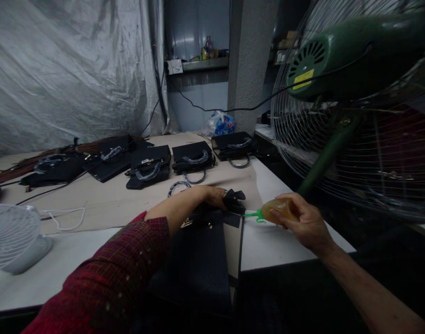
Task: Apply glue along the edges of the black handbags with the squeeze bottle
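Observation:
A black handbag (198, 260) lies at the table's front edge, its pale inner side showing on the right. My left hand (215, 197) reaches over the bag and is closed on a black flap of it (235, 197); some of the fingers are hidden behind the wrist. My right hand (299, 218) is wrapped round a glue bottle (275, 211), soft and amber, with a green nozzle (254, 214). The nozzle points left, its tip close to the bag's edge; whether they touch I cannot tell. Gold-coloured metal fittings (186, 222) show on the bag's front.
Several black handbags (151, 164) with wrapped handles lie farther back on the table (108, 204). A large green fan (340, 60) stands close on the right, its wire cage beside the table. A small white fan (14, 236) stands at the left. Cables (212, 110) hang across the back.

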Demonstrator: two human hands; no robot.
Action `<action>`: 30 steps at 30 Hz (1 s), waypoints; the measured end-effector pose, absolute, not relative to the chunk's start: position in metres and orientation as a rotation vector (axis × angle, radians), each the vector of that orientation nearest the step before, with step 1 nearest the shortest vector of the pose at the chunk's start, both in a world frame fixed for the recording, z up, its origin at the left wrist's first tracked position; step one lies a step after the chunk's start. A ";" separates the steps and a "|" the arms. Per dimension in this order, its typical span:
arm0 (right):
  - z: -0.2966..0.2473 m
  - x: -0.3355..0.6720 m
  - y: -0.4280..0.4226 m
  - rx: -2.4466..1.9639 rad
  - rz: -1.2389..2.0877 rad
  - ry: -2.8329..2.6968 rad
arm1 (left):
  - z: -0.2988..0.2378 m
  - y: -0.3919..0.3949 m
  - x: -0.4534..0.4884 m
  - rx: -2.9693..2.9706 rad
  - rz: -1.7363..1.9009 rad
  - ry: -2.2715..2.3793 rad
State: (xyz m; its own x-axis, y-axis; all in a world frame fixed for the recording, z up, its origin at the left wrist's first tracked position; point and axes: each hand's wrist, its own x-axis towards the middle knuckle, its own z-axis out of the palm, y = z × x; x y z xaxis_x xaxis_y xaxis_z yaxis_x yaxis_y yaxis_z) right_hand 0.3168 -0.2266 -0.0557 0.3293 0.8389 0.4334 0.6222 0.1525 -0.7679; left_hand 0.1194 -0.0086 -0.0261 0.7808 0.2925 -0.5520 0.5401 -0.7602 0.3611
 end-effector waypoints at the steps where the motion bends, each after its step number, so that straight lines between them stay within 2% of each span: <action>1: -0.055 0.317 -0.226 -1.552 0.256 -1.385 | -0.026 -0.009 0.120 2.463 -0.651 0.621; 30: -0.046 0.319 -0.217 -1.544 0.181 -1.566 | -0.022 -0.014 0.121 2.473 -0.685 0.600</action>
